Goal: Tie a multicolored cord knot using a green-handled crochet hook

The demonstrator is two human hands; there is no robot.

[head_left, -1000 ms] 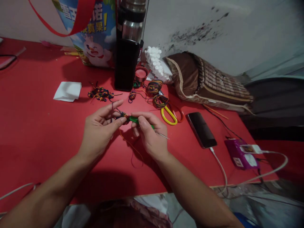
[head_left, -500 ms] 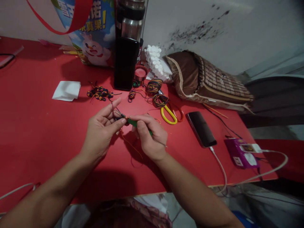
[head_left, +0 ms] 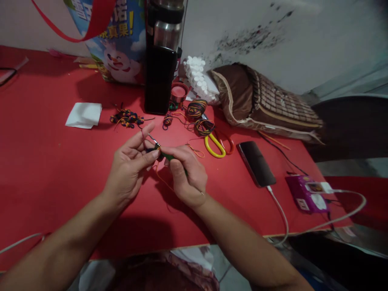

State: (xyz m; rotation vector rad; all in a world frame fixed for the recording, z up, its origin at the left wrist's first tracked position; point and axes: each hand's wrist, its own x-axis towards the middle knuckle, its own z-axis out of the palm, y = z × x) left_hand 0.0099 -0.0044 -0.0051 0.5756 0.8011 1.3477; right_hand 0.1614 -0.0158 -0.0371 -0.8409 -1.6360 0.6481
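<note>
Both my hands work close together above the red table (head_left: pixel 45 161). My left hand (head_left: pixel 129 167) pinches a small knot of multicoloured cord (head_left: pixel 151 150) between thumb and fingers, the index finger raised. My right hand (head_left: pixel 186 176) is closed round a green-handled hook tool (head_left: pixel 167 156), whose metal tip (head_left: pixel 154 141) pokes up through the cord by the left fingers. Loose orange thread (head_left: pixel 194 150) trails from the work onto the table.
Behind the hands lie knotted cord pieces (head_left: pixel 127 118), cord bundles (head_left: pixel 197 109), yellow and orange scissors (head_left: pixel 216 146), a white tissue (head_left: pixel 84 114), a black flask (head_left: pixel 160 76) and a printed bag (head_left: pixel 121 40). A phone (head_left: pixel 256 163) on a cable and a purple box (head_left: pixel 306 194) lie right.
My right hand has turned and drawn in towards the left, pushing the hook's tip up through the cord. The tool's rear metal end no longer shows past my right hand.
</note>
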